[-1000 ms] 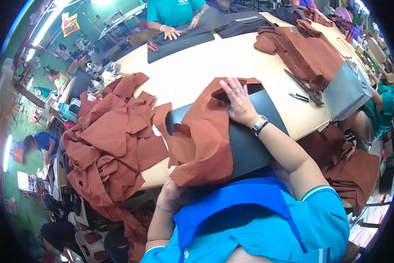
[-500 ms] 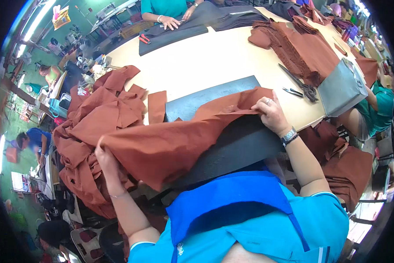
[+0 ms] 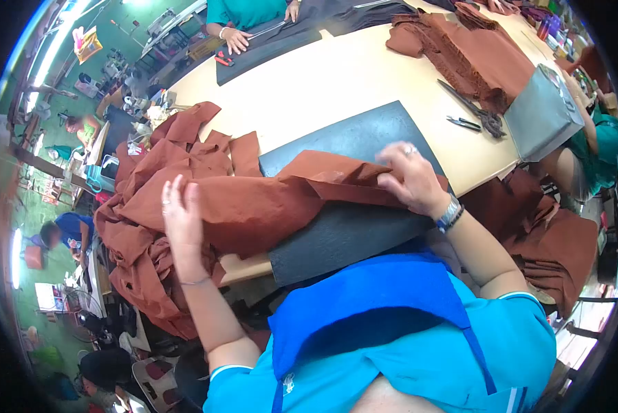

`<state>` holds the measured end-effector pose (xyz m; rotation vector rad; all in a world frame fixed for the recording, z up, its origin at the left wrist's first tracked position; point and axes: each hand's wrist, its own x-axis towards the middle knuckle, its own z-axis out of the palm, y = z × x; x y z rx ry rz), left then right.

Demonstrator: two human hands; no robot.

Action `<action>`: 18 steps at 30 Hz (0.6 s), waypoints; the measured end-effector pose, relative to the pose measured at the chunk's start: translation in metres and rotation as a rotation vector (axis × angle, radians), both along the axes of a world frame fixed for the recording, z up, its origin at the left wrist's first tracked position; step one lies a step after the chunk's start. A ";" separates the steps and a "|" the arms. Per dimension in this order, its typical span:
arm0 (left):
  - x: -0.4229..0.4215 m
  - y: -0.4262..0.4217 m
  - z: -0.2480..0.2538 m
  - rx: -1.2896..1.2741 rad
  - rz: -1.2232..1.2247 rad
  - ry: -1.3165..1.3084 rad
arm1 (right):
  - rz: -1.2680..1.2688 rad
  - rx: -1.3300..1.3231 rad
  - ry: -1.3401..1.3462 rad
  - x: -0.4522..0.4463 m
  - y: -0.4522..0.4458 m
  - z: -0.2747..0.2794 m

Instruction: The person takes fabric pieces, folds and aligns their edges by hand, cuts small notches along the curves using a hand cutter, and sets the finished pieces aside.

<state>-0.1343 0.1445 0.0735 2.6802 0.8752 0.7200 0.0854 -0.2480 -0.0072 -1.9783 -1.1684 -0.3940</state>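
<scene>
A reddish-brown piece of fabric (image 3: 261,206) lies loosely folded across a black mat (image 3: 350,237) at the table's near edge. My left hand (image 3: 183,221) is at the fabric's left end, its fingers pointing up and apart, not gripping it. Over the right end is my right hand (image 3: 413,180), slightly blurred, with thumb and fingers spread. Whether its fingertips touch the cloth I cannot tell. Left of the mat is a heap of brown fabric pieces (image 3: 161,172), which reaches over the table edge.
Large shears (image 3: 484,117) and small thread snips (image 3: 464,124) lie right of the mat, beside a grey box (image 3: 543,120). More brown fabric (image 3: 453,58) lies farther back. Across the table, a co-worker's hand (image 3: 236,40) rests on dark cloth near red-handled snips (image 3: 223,59).
Both hands have let go of the fabric's ends and opened. The lifted cloth has dropped lower and flatter onto the mat. The co-worker's hands have moved apart.
</scene>
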 end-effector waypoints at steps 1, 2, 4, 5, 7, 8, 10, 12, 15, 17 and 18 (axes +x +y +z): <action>0.004 -0.019 -0.007 -0.074 0.036 0.000 | -0.103 0.035 -0.010 0.008 0.010 -0.004; 0.006 -0.033 -0.017 -0.082 0.032 -0.045 | -0.104 -0.034 0.069 0.015 0.019 -0.009; 0.008 -0.048 -0.036 -0.080 0.049 -0.081 | -0.106 -0.173 0.220 0.025 0.033 -0.009; 0.009 -0.051 -0.045 -0.067 0.070 -0.072 | -0.066 -0.250 0.361 0.027 0.040 -0.004; 0.012 -0.061 -0.063 -0.056 0.053 -0.085 | 0.017 -0.408 0.646 0.024 0.052 0.015; 0.013 -0.068 -0.066 -0.001 0.054 0.011 | 0.068 -0.345 0.642 0.030 0.057 0.001; 0.015 -0.076 -0.073 0.027 0.017 0.159 | 0.103 -0.347 0.636 0.032 0.062 -0.006; 0.015 -0.065 -0.090 0.010 -0.058 0.228 | 0.108 -0.301 0.648 0.033 0.062 -0.009; 0.019 -0.048 -0.104 -0.001 -0.064 0.134 | 0.042 -0.185 0.650 0.037 0.054 -0.011; 0.021 -0.046 -0.110 0.003 0.029 -0.082 | -0.025 -0.146 0.595 0.045 0.046 -0.014; 0.025 -0.049 -0.111 0.005 0.101 -0.226 | -0.050 -0.101 0.603 0.047 0.041 -0.014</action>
